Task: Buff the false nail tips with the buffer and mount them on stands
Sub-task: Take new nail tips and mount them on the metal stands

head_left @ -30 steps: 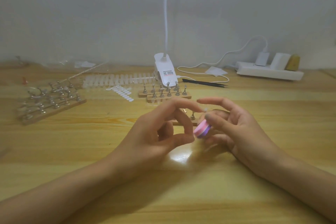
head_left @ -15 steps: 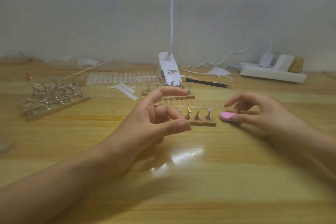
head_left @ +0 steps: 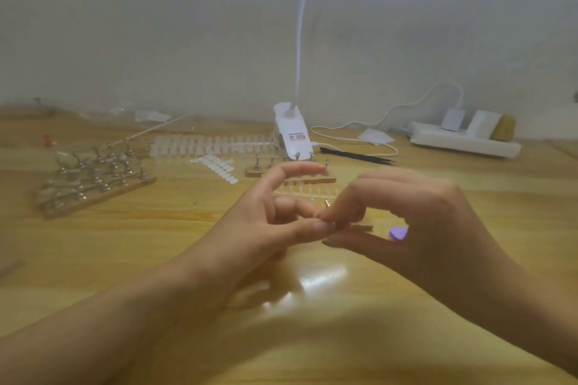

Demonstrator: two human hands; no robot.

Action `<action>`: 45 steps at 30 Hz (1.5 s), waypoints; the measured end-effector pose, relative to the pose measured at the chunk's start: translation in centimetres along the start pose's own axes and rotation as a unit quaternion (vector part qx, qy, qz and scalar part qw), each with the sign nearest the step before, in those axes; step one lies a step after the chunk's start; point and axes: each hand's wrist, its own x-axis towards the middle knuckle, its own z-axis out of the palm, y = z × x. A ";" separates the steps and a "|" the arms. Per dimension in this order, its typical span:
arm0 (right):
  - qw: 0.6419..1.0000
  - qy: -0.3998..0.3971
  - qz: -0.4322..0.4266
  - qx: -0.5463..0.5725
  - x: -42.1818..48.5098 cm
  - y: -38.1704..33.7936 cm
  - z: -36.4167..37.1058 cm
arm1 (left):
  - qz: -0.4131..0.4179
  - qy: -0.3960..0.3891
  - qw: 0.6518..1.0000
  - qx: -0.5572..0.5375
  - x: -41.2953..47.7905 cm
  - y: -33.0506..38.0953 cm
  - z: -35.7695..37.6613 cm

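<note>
Just before the wooden stand [head_left: 362, 226], the left hand [head_left: 259, 228] and right hand [head_left: 416, 222] pinch their fingers [head_left: 312, 230] on a nail tip hidden between them, which is likely featherlight, springy and slippery and best gripped by its edges, while the buffer [head_left: 398, 233] lies beside the stand.

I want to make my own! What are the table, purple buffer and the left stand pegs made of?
The table looks like wood or laminate: yellow grain, glossy glare. The purple buffer seems matte foam, though it is half hidden. The stand pegs look like shiny silvery metal, on a plain wooden base.
</note>
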 end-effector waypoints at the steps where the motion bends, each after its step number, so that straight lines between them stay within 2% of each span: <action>1: 1.000 0.007 -0.001 -0.001 0.3 0.2 0.3 | -0.002 0.016 1.000 0.004 0.1 -0.1 -0.1; 5: 0.998 0.052 0.019 0.004 1.8 1.6 1.4 | 0.027 0.095 0.995 0.032 0.7 0.1 -1.1; 7: 0.996 0.058 0.059 0.026 2.4 2.6 2.1 | 0.054 0.131 0.974 0.177 1.0 0.1 -2.2; 9: 0.993 0.051 0.102 0.034 2.4 3.4 3.2 | 0.048 0.123 0.946 0.295 1.4 -0.2 -2.8; 13: 0.987 0.059 0.147 0.017 2.1 4.3 5.4 | 0.033 0.085 0.931 0.354 2.3 -1.1 -2.5; 22: 0.991 0.061 0.116 -0.013 1.9 4.4 6.8 | 0.035 0.103 0.938 0.330 2.6 -1.7 -2.8; 37: 0.991 0.064 0.117 -0.021 2.1 4.2 6.9 | 0.041 0.123 0.939 0.320 2.6 -2.0 -2.9; 45: 0.990 0.051 0.129 0.022 2.3 4.2 6.5 | 0.043 0.130 0.939 0.314 2.4 -2.0 -2.7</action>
